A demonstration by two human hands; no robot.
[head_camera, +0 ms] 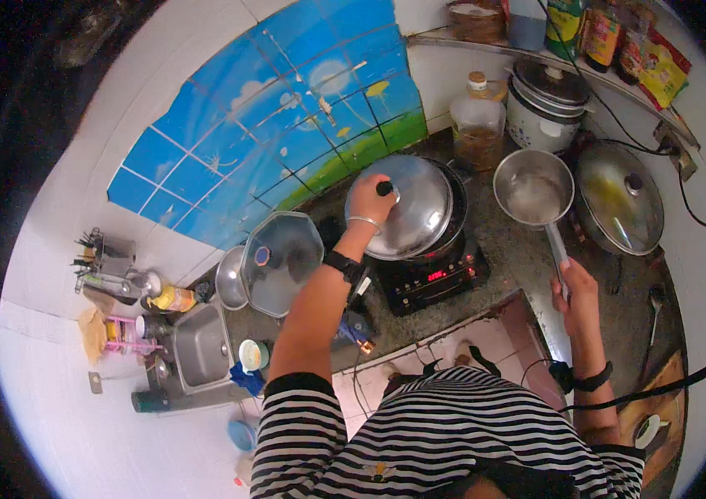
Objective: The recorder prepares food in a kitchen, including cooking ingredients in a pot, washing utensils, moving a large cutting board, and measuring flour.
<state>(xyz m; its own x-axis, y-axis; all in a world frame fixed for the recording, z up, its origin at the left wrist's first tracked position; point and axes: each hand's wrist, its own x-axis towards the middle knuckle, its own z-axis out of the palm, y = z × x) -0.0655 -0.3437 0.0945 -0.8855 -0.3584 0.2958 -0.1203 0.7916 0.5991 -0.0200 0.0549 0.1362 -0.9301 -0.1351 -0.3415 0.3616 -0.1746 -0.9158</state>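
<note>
My left hand [373, 201] grips the black knob of a domed metal lid [418, 209]. The lid sits off-centre to the left over a dark wok [458, 206], whose right rim shows; what the wok holds is hidden. Beneath it is a black induction cooker [434, 280] with red lit digits. In my right hand [577, 293] is the handle of a metal saucepan [534, 187], to the right of the wok. The pan's inside looks pale and cloudy; I cannot tell whether that is liquid.
Behind stand an oil jug [479, 125] and a rice cooker [546, 112]. A glass-lidded pan [620, 196] is at the right. Leftward are a glass lid [283, 265], a metal bowl [232, 277] and a sink [200, 349]. A cable [690, 377] crosses near my right forearm.
</note>
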